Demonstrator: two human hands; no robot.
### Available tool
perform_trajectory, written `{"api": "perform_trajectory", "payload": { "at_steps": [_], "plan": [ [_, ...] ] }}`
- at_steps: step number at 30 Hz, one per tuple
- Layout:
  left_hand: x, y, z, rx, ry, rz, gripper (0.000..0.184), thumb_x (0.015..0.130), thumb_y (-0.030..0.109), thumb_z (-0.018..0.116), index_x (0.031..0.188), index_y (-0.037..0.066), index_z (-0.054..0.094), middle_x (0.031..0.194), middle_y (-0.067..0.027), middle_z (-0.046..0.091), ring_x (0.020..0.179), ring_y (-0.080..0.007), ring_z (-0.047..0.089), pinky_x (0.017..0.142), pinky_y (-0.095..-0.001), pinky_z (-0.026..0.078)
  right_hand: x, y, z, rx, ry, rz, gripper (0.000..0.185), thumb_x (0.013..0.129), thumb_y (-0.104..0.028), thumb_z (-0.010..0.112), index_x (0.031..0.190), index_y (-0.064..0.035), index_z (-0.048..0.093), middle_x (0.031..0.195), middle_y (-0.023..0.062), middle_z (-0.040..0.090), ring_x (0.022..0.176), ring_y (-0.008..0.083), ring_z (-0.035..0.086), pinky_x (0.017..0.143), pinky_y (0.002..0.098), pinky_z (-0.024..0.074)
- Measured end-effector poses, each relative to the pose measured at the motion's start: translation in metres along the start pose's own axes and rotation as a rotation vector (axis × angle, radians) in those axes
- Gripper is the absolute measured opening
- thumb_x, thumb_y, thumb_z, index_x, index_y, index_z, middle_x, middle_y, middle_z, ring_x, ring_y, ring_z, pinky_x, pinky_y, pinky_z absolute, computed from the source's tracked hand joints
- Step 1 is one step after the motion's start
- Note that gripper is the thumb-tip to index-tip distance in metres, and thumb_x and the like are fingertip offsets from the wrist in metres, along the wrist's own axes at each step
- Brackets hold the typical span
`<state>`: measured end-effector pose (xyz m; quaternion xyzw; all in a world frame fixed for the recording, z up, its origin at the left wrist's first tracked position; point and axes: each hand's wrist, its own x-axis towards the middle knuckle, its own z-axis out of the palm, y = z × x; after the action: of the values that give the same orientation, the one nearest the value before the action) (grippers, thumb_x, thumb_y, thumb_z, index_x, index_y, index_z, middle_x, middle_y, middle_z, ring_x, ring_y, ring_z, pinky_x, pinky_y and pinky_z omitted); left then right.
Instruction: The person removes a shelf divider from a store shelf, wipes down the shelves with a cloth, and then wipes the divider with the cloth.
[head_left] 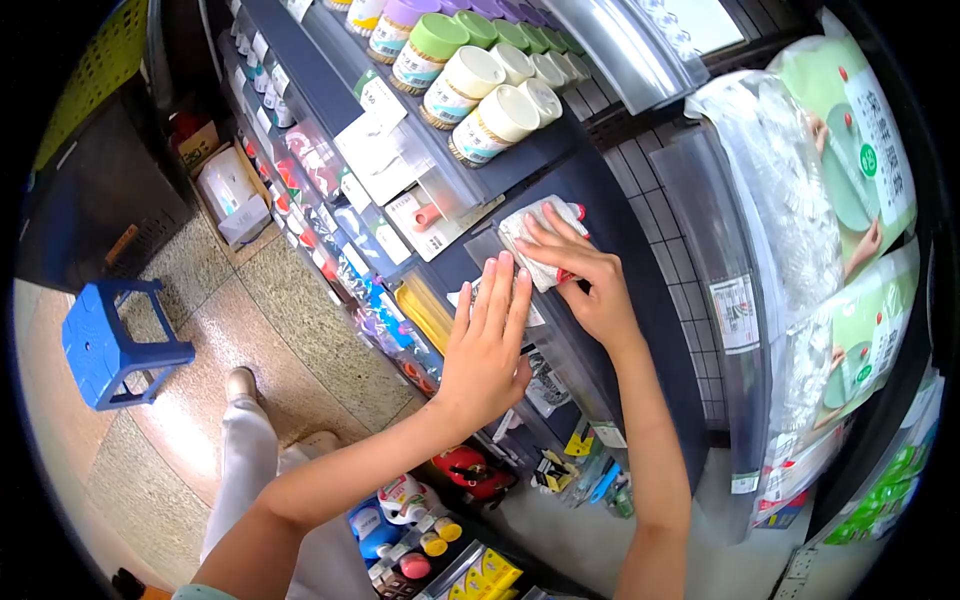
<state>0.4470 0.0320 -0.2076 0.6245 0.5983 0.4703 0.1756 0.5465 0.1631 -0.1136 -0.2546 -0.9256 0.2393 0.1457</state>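
My right hand (585, 275) presses a folded white cloth (535, 225) with red at its edges against a dark grey shelf (640, 330). Its fingers spread over the cloth, and the thumb bends around the near side. Beside it, to the left, my left hand (487, 335) lies with its fingers stretched out and side by side over the shelf's front edge. A white label (535, 318) on the clear edge strip (575, 370) is partly covered by that hand. Whether the left fingertips press on the strip is hard to see.
Jars with white lids (500, 118) and green lids (438, 38) stand on the same shelving. Large plastic-wrapped packs (850, 150) hang at the right. Bottles (405, 500) stand low near my legs. A blue stool (115, 340) is on the tiled floor (290, 330) at left.
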Motion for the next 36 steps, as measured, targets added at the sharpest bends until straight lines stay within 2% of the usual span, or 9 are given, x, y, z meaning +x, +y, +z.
{"api": "perform_trajectory", "payload": {
  "at_steps": [8, 9, 13, 16, 17, 21, 25, 29, 36],
  "plan": [
    [0.0, 0.005, -0.003, -0.041, -0.035, -0.06, 0.106, 0.069, 0.025, 0.078, 0.154, -0.002, 0.021, 0.161, -0.0292, 0.015, 0.15, -0.0423, 0.017, 0.117, -0.0633, 0.014, -0.004, 0.006, -0.003, 0.02, -0.063, 0.0, 0.053, 0.076, -0.003, 0.057, 0.128, -0.0091, 0.068, 0.142, 0.0171, 0.057, 0.144, 0.0379, 0.037, 0.117, 0.0457, 0.0301],
    [0.001, 0.007, -0.006, -0.062, -0.047, -0.069, 0.106, 0.069, 0.025, 0.078, 0.154, -0.002, 0.021, 0.161, -0.0291, 0.015, 0.15, -0.0423, 0.017, 0.117, -0.063, 0.014, -0.005, 0.009, -0.003, 0.073, -0.058, -0.005, 0.047, 0.083, -0.019, 0.063, 0.128, -0.0077, 0.067, 0.142, 0.018, 0.056, 0.144, 0.0401, 0.037, 0.117, 0.0476, 0.029],
    [0.0, 0.01, -0.01, -0.124, -0.058, -0.07, 0.104, 0.071, 0.026, 0.077, 0.154, -0.002, 0.022, 0.16, -0.0288, 0.015, 0.15, -0.0425, 0.017, 0.117, -0.0628, 0.015, -0.005, 0.014, 0.001, 0.114, -0.015, 0.027, 0.054, 0.087, -0.047, 0.067, 0.123, -0.0072, 0.071, 0.138, 0.0183, 0.059, 0.142, 0.0391, 0.04, 0.116, 0.047, 0.0309],
    [0.001, 0.01, -0.012, -0.114, -0.072, -0.061, 0.102, 0.072, 0.024, 0.077, 0.153, -0.004, 0.022, 0.16, -0.029, 0.017, 0.15, -0.0429, 0.018, 0.117, -0.0615, 0.016, -0.004, 0.022, 0.005, 0.071, 0.02, 0.036, 0.045, 0.088, -0.04, 0.068, 0.118, -0.0066, 0.073, 0.133, 0.018, 0.063, 0.141, 0.0377, 0.043, 0.115, 0.0458, 0.0334],
    [0.002, 0.011, -0.013, -0.107, -0.081, -0.065, 0.102, 0.072, 0.024, 0.077, 0.153, -0.004, 0.022, 0.16, -0.0292, 0.017, 0.15, -0.0429, 0.018, 0.117, -0.061, 0.017, -0.002, 0.023, 0.005, 0.065, 0.032, 0.018, 0.033, 0.087, -0.025, 0.07, 0.115, -0.0065, 0.075, 0.13, 0.0174, 0.065, 0.139, 0.0365, 0.045, 0.113, 0.0444, 0.0362],
    [0.005, 0.018, -0.013, -0.134, -0.097, -0.112, 0.103, 0.072, 0.022, 0.078, 0.153, -0.006, 0.021, 0.159, -0.0304, 0.018, 0.149, -0.0435, 0.019, 0.117, -0.0595, 0.019, -0.001, 0.03, 0.003, 0.015, 0.018, -0.019, 0.032, 0.082, -0.004, 0.07, 0.114, -0.0076, 0.075, 0.129, 0.0173, 0.065, 0.137, 0.0358, 0.048, 0.111, 0.0424, 0.0396],
    [0.004, 0.026, -0.01, -0.123, -0.088, -0.153, 0.103, 0.071, 0.021, 0.078, 0.153, -0.007, 0.021, 0.159, -0.0312, 0.018, 0.149, -0.0445, 0.019, 0.117, -0.0592, 0.02, 0.017, 0.052, -0.007, -0.014, 0.06, 0.034, 0.033, 0.084, -0.002, 0.067, 0.116, -0.0075, 0.074, 0.128, 0.0165, 0.066, 0.136, 0.0354, 0.049, 0.11, 0.0411, 0.0399],
    [0.005, 0.024, -0.004, -0.112, -0.05, -0.152, 0.103, 0.071, 0.021, 0.078, 0.152, -0.007, 0.021, 0.159, -0.0309, 0.019, 0.149, -0.0447, 0.019, 0.117, -0.0594, 0.02, 0.032, 0.098, -0.019, -0.018, 0.145, 0.104, 0.029, 0.092, -0.003, 0.06, 0.119, -0.0054, 0.072, 0.139, 0.015, 0.06, 0.141, 0.029, 0.044, 0.111, 0.0379, 0.0371],
    [0.004, 0.023, -0.004, -0.111, -0.038, -0.144, 0.099, 0.073, 0.019, 0.076, 0.152, -0.006, 0.023, 0.16, -0.0289, 0.019, 0.15, -0.0421, 0.02, 0.117, -0.0593, 0.02, 0.05, 0.167, -0.042, -0.097, 0.244, 0.142, 0.029, 0.1, -0.007, 0.054, 0.127, -0.005, 0.067, 0.144, 0.0141, 0.055, 0.14, 0.0268, 0.044, 0.111, 0.0327, 0.0364]
  ]
}}
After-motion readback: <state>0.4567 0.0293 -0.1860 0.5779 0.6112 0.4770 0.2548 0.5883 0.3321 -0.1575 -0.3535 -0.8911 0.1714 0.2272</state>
